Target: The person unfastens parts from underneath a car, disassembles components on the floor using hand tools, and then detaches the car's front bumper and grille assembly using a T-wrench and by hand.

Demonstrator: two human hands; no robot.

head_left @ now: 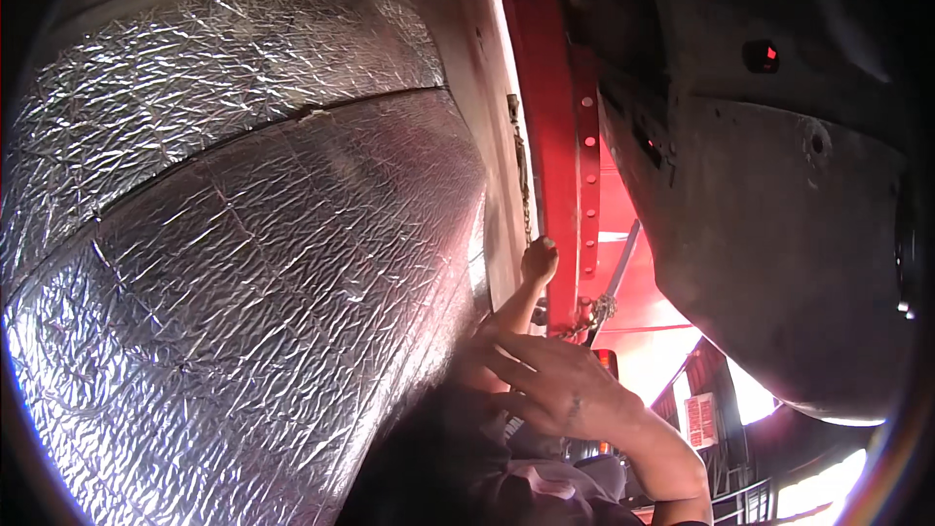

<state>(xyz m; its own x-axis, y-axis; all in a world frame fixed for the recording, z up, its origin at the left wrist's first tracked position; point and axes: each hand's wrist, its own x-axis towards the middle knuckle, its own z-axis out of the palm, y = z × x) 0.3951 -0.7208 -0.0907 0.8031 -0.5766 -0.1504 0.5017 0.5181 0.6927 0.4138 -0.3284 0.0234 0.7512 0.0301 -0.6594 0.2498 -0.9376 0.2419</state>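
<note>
My left hand (541, 261) is raised at the middle of the view, its fingers closed beside a red metal beam (548, 136). What it grips, if anything, is hidden. Just above it a chain (523, 170) hangs along the pale edge of a body panel (469, 68). Closer to me, my right hand (560, 390) reaches leftward across my left forearm with fingers stretched and apart. Nothing shows in it; its fingertips fall in shadow by the foil lining, so I cannot tell whether they touch.
Crinkled silver foil lining (292, 224) covers the curved surface on the left, split by a dark seam. A large dark grey panel (769, 263) bulges in from the right. Another chain (596, 314) wraps the beam's lower end near a slanting grey bar (617, 268).
</note>
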